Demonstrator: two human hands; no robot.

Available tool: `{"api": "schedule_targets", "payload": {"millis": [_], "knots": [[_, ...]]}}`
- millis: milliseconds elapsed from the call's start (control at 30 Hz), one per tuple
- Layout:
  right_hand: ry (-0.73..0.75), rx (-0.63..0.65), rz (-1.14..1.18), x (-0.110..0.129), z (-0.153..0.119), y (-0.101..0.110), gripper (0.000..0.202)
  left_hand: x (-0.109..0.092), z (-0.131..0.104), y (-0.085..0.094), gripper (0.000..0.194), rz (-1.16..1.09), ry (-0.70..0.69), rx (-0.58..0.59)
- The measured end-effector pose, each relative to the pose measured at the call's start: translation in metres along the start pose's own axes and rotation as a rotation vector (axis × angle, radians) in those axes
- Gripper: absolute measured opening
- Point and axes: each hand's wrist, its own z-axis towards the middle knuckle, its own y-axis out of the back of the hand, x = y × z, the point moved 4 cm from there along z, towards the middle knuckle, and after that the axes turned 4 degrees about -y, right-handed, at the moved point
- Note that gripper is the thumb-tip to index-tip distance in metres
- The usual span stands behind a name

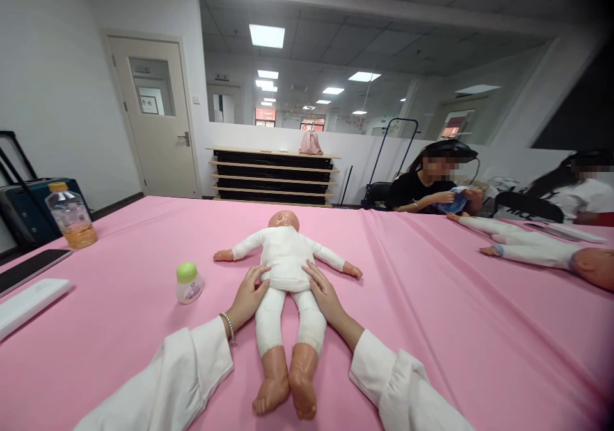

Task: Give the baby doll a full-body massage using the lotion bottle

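A baby doll [286,258] with a white cloth body lies on the pink tablecloth [384,277], its bare feet toward me and its head at the far end. Both its arms are spread out to the sides. My left hand [250,292] rests against the doll's left-hand side at the hip, fingers stretched out. On the opposite hip lies my right hand [328,293], its fingers also extended along the cloth. Neither hand is closed around anything. Left of the doll stands a small jar [188,284] with a green lid.
At the left edge are a drink bottle [71,217], a dark phone [31,271] and a white slab-like object [31,306]. A second doll [537,249] lies at the right. Beyond the table, a person [429,181] holds a bluish cloth; another person [575,188] sits farther right.
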Motion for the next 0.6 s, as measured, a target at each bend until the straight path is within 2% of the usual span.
{"api": "schedule_targets", "payload": {"millis": [200,367,467,600], "knots": [[0.031,0.039,-0.111,-0.0019,-0.0005,0.0019,0.041,-0.0002,0.0002,-0.0005,0.028,-0.025,0.014,0.008],[0.036,0.014,-0.104,-0.0007,-0.0009,0.0022,0.040,-0.0010,0.0004,0.0003,0.028,-0.018,0.022,0.011],[0.034,-0.043,-0.086,-0.0021,-0.0028,0.0017,0.040,-0.0001,-0.0005,0.0004,0.028,-0.010,0.025,0.006],[-0.049,-0.222,-0.055,-0.0094,-0.0061,0.0071,0.044,0.0011,-0.0029,0.0010,0.029,-0.011,0.016,-0.009]]}}
